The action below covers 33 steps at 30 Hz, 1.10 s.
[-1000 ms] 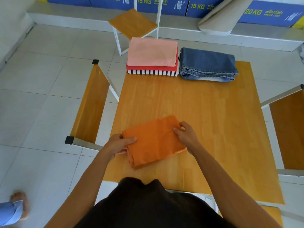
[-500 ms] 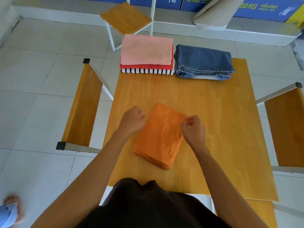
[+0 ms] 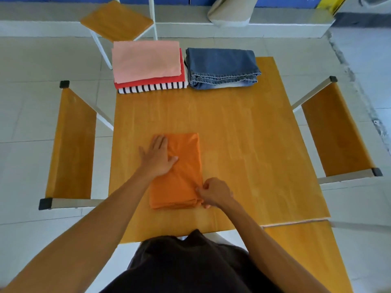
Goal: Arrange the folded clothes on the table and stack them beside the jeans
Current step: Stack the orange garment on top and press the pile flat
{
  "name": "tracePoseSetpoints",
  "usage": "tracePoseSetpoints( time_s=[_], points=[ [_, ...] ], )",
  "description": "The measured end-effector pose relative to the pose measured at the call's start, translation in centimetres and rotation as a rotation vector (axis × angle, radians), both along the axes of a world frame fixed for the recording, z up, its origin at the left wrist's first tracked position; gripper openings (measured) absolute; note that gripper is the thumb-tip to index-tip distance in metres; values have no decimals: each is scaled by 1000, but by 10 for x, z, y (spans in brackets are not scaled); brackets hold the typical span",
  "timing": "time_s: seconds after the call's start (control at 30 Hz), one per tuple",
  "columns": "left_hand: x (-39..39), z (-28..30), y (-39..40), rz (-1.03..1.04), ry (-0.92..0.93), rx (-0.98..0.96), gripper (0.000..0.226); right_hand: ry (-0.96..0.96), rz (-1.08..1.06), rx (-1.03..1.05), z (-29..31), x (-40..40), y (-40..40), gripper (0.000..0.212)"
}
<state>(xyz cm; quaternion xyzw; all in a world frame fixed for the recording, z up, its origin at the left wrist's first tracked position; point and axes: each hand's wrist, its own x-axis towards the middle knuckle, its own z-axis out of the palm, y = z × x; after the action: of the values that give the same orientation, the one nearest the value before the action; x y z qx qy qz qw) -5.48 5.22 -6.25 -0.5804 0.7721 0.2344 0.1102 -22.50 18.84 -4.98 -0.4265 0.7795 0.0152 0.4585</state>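
Orange shirt (image 3: 179, 172) now squared; left hand (image 3: 157, 158) flattened, right hand (image 3: 213, 192) pinching corner.

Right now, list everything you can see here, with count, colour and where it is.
orange folded garment: one, orange, near middle of the table
stack of folded clothes: one, pink on red on black-and-white striped, far left of the table
jeans: one folded pair, blue, far edge, right of the stack
table: one, wood
chairs: four, wood with pale frames, one at each side of the table
padded board: one end, beige, on the far ledge
boxes: blue, along the far wall
left hand: flat on the orange garment
right hand: pinching the garment's near right corner
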Motion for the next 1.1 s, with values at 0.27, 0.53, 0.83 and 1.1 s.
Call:
tracePoseSetpoints(
  time_s=[0.27,0.53,0.83,1.1],
  points=[
    [66,15,73,458,-45,-41,76,16,-199,-142,23,-10,-37,53],
    [97,13,98,567,-51,228,73,55,-195,-42,17,1,-8,104],
    [84,12,105,698,327,123,49,-115,-217,-173,2,3,7,72],
    [97,-5,78,930,594,429,86,-211,-414,-300,-2,17,-4,54]
  ],
)
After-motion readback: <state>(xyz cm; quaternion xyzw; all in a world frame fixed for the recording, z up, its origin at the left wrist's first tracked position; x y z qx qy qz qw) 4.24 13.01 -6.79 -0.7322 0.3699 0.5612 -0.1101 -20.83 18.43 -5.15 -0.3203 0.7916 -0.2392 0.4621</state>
